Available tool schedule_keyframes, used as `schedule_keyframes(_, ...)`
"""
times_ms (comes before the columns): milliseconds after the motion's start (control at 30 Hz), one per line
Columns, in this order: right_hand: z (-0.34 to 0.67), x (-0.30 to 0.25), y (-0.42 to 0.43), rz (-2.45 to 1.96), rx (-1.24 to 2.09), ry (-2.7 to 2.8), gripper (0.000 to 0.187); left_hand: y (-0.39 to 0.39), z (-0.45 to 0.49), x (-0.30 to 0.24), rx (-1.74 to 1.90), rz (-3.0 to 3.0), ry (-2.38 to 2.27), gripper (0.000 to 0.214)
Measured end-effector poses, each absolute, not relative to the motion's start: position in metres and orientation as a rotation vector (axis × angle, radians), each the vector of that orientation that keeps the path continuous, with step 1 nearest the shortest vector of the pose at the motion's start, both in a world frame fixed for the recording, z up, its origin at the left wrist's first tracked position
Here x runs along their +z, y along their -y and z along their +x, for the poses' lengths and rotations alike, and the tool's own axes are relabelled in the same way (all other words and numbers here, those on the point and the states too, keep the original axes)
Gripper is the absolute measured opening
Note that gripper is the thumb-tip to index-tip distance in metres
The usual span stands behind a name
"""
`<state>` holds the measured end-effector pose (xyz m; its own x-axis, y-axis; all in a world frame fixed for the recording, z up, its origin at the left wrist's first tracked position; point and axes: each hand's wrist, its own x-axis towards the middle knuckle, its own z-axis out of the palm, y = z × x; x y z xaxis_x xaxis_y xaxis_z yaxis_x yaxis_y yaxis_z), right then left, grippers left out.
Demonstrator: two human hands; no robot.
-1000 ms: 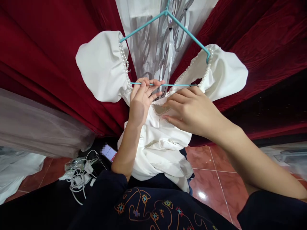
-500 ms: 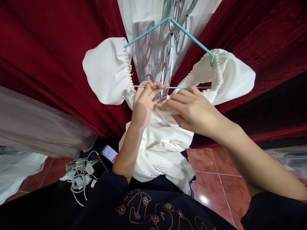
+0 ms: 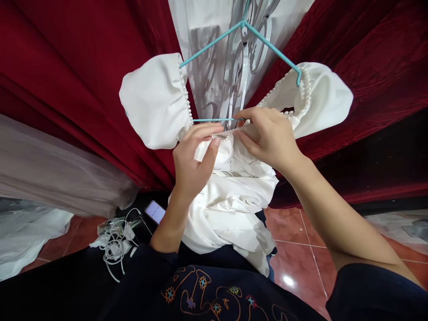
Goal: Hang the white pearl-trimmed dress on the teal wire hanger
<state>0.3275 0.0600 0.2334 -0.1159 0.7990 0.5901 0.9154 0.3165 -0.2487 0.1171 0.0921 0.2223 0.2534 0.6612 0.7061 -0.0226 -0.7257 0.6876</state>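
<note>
A white dress (image 3: 230, 200) with puffed sleeves hangs from a turquoise hanger (image 3: 210, 45), its lower part bunched over my lap. Pearl beads line the sleeve openings and the neckline. My left hand (image 3: 194, 156) pinches the beaded neckline left of centre, thumb in front and fingers behind. My right hand (image 3: 270, 136) grips the neckline on the right, its index fingertip at the hanger's lower bar and its thumb lower on the cloth. The left puffed sleeve (image 3: 154, 102) and right puffed sleeve (image 3: 329, 96) spread out to either side. Part of the bar is hidden behind my right hand.
Dark red curtains (image 3: 83, 67) flank a white scrolled metal frame (image 3: 245, 67) behind the hanger. At lower left lie a phone (image 3: 155, 211) and tangled white cables (image 3: 115, 249) on a black surface. Reddish floor tiles (image 3: 290, 227) show at right.
My left hand has come down off the hanger bar onto the beaded neckline. My right hand has risen, its index finger now extended to the bar. The view has shifted slightly.
</note>
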Motion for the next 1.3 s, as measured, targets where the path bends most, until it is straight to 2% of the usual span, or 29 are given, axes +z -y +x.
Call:
schedule_keyframes(67,0.328,0.228,-0.062,-1.489,-0.283,1.886,0.023,-0.104,0.114,0.234,1.859,2.107,-0.573,0.015)
schedule_keyframes(133,0.329,0.225,-0.063,-1.482,-0.314,1.861,0.022,-0.128,0.114,0.246,2.010,2.180,-0.675,0.029)
schedule_keyframes(233,0.330,0.225,-0.059,-1.475,-0.364,1.847,0.022,-0.172,0.112,0.259,1.900,2.177,-0.724,0.042)
schedule_keyframes(333,0.329,0.230,-0.054,-1.509,-0.387,1.829,0.024,-0.197,0.096,0.271,1.893,2.126,-0.683,0.035)
schedule_keyframes(467,0.327,0.234,-0.050,-1.543,-0.351,1.838,0.029,-0.195,0.059,0.286,1.994,1.902,-1.006,0.021)
schedule_keyframes(567,0.327,0.233,-0.052,-1.530,-0.392,1.805,0.032,-0.186,0.038,0.276,1.971,1.719,-1.221,0.009)
schedule_keyframes(667,0.327,0.232,-0.051,-1.564,-0.355,1.789,0.033,-0.177,0.027,0.244,1.896,1.619,-1.313,0.015)
schedule_keyframes(767,0.329,0.234,-0.047,-1.600,-0.276,1.780,0.035,-0.166,0.015,0.210,1.728,1.635,-1.309,0.018)
schedule_keyframes(900,0.331,0.233,-0.044,-1.562,-0.219,1.754,0.035,-0.157,0.003,0.187,1.734,1.624,-1.292,0.006)
schedule_keyframes(1067,0.331,0.227,-0.047,-1.480,-0.214,1.719,0.028,-0.146,0.029,0.198,1.848,1.557,-0.993,0.020)
schedule_keyframes(1200,0.325,0.231,-0.045,-1.510,-0.200,1.733,0.033,-0.129,0.080,0.217,1.610,1.502,-0.772,0.038)
schedule_keyframes(1300,0.327,0.241,-0.044,-1.529,-0.299,1.783,0.036,-0.121,0.110,0.225,1.610,1.354,-0.702,0.019)
